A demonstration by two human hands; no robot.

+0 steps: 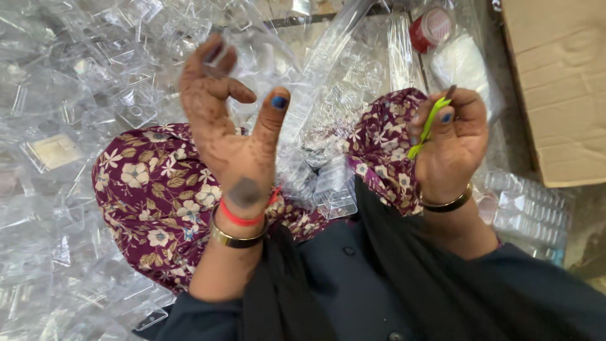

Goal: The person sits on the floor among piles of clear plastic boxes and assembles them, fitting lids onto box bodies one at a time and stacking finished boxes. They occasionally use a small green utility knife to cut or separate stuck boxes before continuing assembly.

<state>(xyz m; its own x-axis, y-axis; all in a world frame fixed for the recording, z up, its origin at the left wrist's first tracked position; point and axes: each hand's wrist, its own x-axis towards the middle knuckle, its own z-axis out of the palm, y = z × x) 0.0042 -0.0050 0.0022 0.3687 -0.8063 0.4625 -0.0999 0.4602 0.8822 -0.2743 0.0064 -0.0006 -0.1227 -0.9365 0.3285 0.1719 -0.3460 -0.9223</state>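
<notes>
- The left hand [230,123] is shown raised with the palm turned toward the camera; the fingers are spread and loosely curled, the thumb is held apart from them, and nothing is held in it.
- Dark patterning is seen across the palm and fingers of the left hand, and blue polish on the thumbnail.
- A red band [241,218] and a gold bangle [235,239] are worn at the left wrist.
- The right hand [451,142] is shown raised to the right, its fingers drawn together around a thin green strip [428,128], which is pinched between thumb and fingertips.
- The green strip is held tilted; its upper end projects above the fingers and its lower end below them.
- A dark bangle [448,203] is worn at the right wrist.
- Beneath both hands the lap is covered by maroon floral cloth [158,196], over which dark sleeves are seen.
- A small clear plastic box [334,201] is seen resting between the knees, well below both hands.
- A heap of clear plastic containers [82,82] fills the left and upper part of the view.
- A red-capped jar [431,28] lies at the top, and a cardboard box [558,82] stands at the right edge.
- Stacked clear pieces [527,211] lie just beneath the cardboard box.
</notes>
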